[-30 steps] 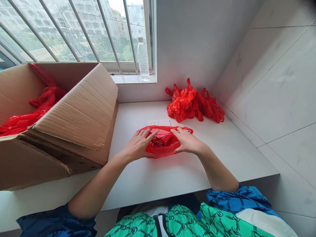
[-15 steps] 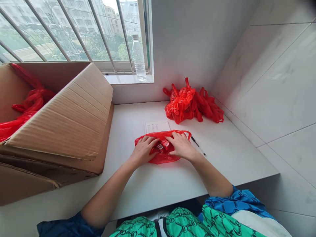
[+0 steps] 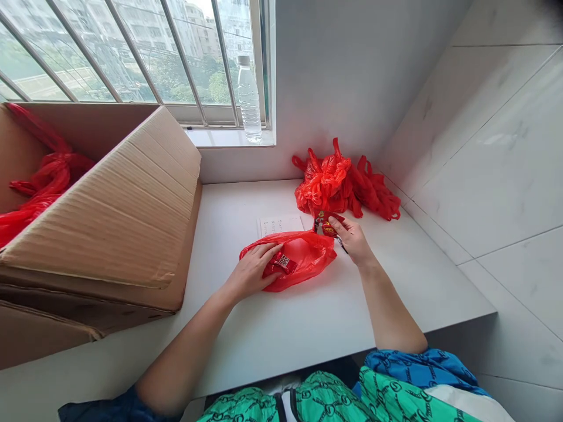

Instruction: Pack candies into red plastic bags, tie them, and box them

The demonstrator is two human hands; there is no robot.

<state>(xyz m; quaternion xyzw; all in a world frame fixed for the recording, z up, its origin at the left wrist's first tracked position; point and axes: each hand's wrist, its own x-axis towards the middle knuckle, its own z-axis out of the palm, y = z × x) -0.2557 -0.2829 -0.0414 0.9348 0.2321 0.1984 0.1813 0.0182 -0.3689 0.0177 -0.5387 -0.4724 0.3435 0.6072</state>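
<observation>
An opened red plastic bag [image 3: 310, 269] lies on the white table, its mouth facing up. My left hand [image 3: 253, 268] grips the bag's left side, fingers over the rim and thumb low inside the opening. Close to those fingertips, a small red packet [image 3: 285, 262] with a white printed label rests in the bag. Above the bag's right end, my right hand [image 3: 355, 239] pinches another small red packet [image 3: 324, 224] with dark and yellow print. A pen [image 3: 343, 246] is mostly hidden behind that hand.
A large cardboard box [image 3: 109, 217] with red bags inside stands at the left. Knotted red plastic bags [image 3: 325, 181] are piled against the wall. Behind the opened bag lies a handwritten paper [image 3: 279, 225]. A water bottle [image 3: 249, 102] stands on the windowsill.
My right hand has come out of the bag, moving up and right with a red packet. My left hand stays at the bag's left side.
</observation>
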